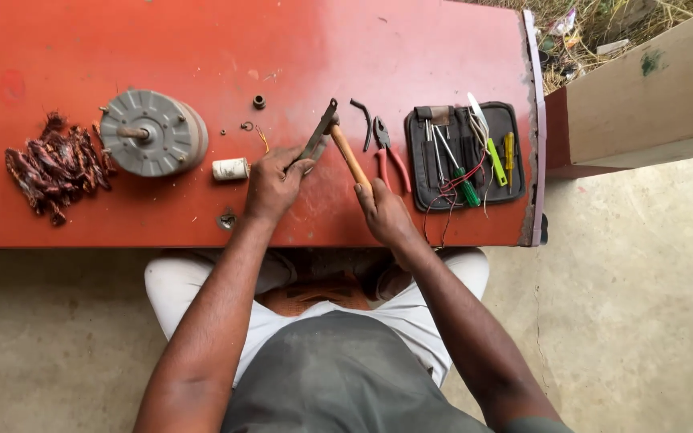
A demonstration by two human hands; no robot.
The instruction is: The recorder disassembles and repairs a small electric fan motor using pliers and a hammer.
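— Broad red worktop (pixel 162 40), scuffed, laid low over bare concrete. Grey round motor housing (pixel 154 133) left of middle, shaft up; heap of burnt copper windings (pixel 56 167) at the far left edge.

— Black tool pouch (pixel 465 155) open at the right: screwdrivers with green and yellow handles, loose red and white leads spilling out. No label or sign legible anywhere; only a small white cylinder (pixel 230 168), plain, just beside the housing.

— Red-handled pliers (pixel 389 154) lying between pouch and hands. Left hand (pixel 273 184) closed around a grey metal tool (pixel 318 138), tip raised. Right hand (pixel 385 212) gripping the wooden handle of a hammer (pixel 349 152), head meeting that tool near the worktop's middle.

— Risk, as a guess: glancing blow, tool skidding off, knuckles of the left hand caught, so close to the strike.

— Also small bits, a dark nut (pixel 259 102) and a ring (pixel 247 126), loose nearby; likely to jump and roll off under a jolt.
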